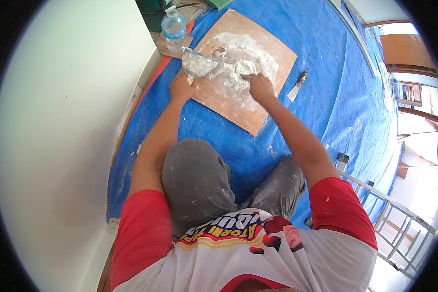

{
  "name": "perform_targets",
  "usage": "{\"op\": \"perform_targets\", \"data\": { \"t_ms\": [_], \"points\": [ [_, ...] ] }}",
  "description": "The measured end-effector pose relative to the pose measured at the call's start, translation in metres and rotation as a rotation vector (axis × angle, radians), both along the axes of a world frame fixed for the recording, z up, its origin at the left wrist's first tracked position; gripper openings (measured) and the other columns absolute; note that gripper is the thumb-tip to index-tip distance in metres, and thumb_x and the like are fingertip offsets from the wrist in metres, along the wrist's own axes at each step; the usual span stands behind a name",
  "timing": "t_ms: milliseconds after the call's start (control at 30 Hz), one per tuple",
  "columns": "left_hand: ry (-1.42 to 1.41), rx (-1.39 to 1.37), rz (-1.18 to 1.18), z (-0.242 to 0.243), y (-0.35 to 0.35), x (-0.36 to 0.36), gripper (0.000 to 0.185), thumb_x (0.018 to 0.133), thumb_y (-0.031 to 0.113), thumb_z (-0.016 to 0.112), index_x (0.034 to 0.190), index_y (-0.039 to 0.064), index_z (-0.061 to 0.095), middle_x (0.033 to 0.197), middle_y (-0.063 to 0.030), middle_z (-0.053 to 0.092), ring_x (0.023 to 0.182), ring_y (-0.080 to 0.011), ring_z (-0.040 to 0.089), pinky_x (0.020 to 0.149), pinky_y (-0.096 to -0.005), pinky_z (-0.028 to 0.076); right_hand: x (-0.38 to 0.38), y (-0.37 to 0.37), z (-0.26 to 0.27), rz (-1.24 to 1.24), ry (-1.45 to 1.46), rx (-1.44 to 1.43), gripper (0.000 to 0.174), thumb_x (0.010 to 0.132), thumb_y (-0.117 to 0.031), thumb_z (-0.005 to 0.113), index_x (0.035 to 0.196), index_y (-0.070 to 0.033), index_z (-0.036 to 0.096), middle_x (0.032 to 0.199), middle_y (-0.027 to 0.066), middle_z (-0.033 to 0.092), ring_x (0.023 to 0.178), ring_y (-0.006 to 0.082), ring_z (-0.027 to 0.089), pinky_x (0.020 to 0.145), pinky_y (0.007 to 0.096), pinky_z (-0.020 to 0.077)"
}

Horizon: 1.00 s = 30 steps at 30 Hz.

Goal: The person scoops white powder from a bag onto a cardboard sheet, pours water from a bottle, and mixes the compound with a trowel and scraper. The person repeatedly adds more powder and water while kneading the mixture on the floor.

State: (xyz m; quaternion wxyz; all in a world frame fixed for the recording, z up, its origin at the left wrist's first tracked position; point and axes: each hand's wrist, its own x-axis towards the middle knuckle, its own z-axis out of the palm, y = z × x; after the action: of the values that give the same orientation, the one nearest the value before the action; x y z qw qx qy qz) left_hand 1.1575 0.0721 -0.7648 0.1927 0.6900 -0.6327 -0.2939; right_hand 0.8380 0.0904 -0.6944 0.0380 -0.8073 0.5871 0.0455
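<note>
My left hand [181, 88] grips a wide, half-round tool [199, 64] caked with dried plaster, perhaps a broad scraper. It is held over the left edge of a square plywood board [237, 118]. My right hand [261, 87] is closed on a small tool [246, 77], mostly hidden by the fingers, with its end at a heap of white powder or plaster [237, 79]. A hollow ring of the same white material [246, 66] lies at the top of the heap. White smears spread around it on the board.
Right of the board, a putty knife [298, 87] lies on a blue tarpaulin [314, 120]. A clear plastic bottle [174, 33] stands behind the left hand. A white wall [69, 109] rises close on the left. A metal ladder [394, 208] lies at the right.
</note>
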Motion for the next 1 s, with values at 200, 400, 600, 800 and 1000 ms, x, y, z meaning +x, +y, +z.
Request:
{"op": "perform_targets", "data": {
  "t_ms": [200,400,600,800,1000],
  "points": [
    [0.015,0.180,-0.048,0.014,-0.006,-0.006,0.066,0.072,0.024,0.088,0.130,0.004,0.062,0.132,-0.0226,0.064,0.120,-0.0411,0.061,0.099,-0.0471,0.050,-0.009,-0.033,0.012,-0.122,0.031,-0.024,0.043,0.088,-0.002,0.052,0.122,-0.017,0.074,0.117,0.0111,0.072,0.103,0.0310,0.068,0.092,0.0447,0.0563],
    [-0.014,-0.005,0.005,-0.001,0.007,0.007,0.046,0.079,0.031,0.081,0.114,0.004,0.071,0.113,-0.0226,0.072,0.109,-0.0417,0.067,0.095,-0.0495,0.053,0.007,-0.008,0.012,0.012,-0.092,0.014,0.037,0.089,-0.004,0.054,0.118,-0.014,0.074,0.119,0.0030,0.073,0.109,0.0266,0.064,0.092,0.0420,0.0541],
    [0.015,0.033,-0.017,0.015,0.001,-0.007,0.063,0.072,0.024,0.086,0.127,0.005,0.063,0.123,-0.0219,0.068,0.116,-0.0419,0.064,0.099,-0.0478,0.051,0.018,0.026,-0.006,0.175,0.025,-0.125,0.037,0.091,-0.007,0.053,0.117,-0.021,0.075,0.110,0.0051,0.073,0.107,0.0252,0.064,0.088,0.0435,0.0528],
    [-0.005,-0.019,-0.015,0.003,0.005,0.006,0.046,0.075,0.027,0.083,0.114,0.003,0.072,0.113,-0.0224,0.072,0.110,-0.0419,0.067,0.095,-0.0490,0.053,0.020,0.006,0.023,0.043,-0.002,-0.028,0.034,0.091,-0.007,0.053,0.112,-0.019,0.077,0.115,0.0043,0.072,0.109,0.0254,0.063,0.090,0.0442,0.0512],
    [0.039,-0.060,0.009,0.012,0.005,-0.001,0.057,0.073,0.025,0.086,0.123,0.005,0.066,0.121,-0.0218,0.069,0.114,-0.0412,0.065,0.096,-0.0485,0.052,-0.005,0.013,0.017,-0.017,-0.009,0.067,0.043,0.090,-0.004,0.054,0.122,-0.025,0.074,0.119,0.0045,0.072,0.109,0.0265,0.065,0.092,0.0430,0.0526]
  ]
}}
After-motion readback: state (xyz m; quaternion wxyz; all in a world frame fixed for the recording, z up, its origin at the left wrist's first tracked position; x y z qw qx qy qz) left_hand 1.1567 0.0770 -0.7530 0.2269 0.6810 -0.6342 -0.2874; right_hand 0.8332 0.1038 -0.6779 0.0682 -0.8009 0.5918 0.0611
